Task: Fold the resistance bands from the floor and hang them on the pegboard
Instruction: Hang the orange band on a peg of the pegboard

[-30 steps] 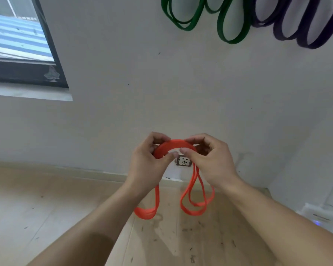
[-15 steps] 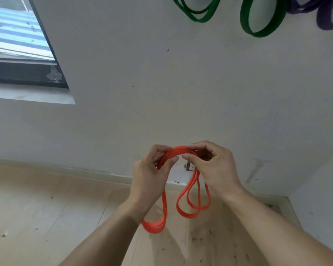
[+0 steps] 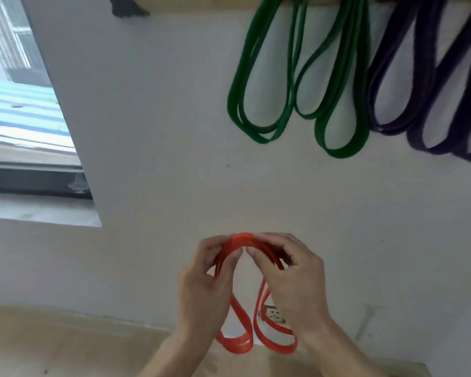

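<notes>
A folded orange resistance band [image 3: 260, 340] is held up in front of the white wall, its loops hanging down below my wrists. My left hand [image 3: 204, 289] pinches the left side of its top bend with thumb and fingers. My right hand [image 3: 291, 284] grips the right side of the same bend. High on the wall hang green bands [image 3: 299, 85] and dark purple bands [image 3: 430, 85] from a wooden board [image 3: 220, 4] whose lower edge shows at the top. The pegs are out of sight.
A window [image 3: 19, 112] with a dark frame and pale sill is at the left. A wall socket [image 3: 274, 314] sits low on the wall behind the orange loops. Light wooden floor [image 3: 52, 344] runs along the bottom.
The view has tilted up, bringing the hung green and purple bands and the board's edge into sight. Both hands have risen with the orange band and keep hold of its top bend.
</notes>
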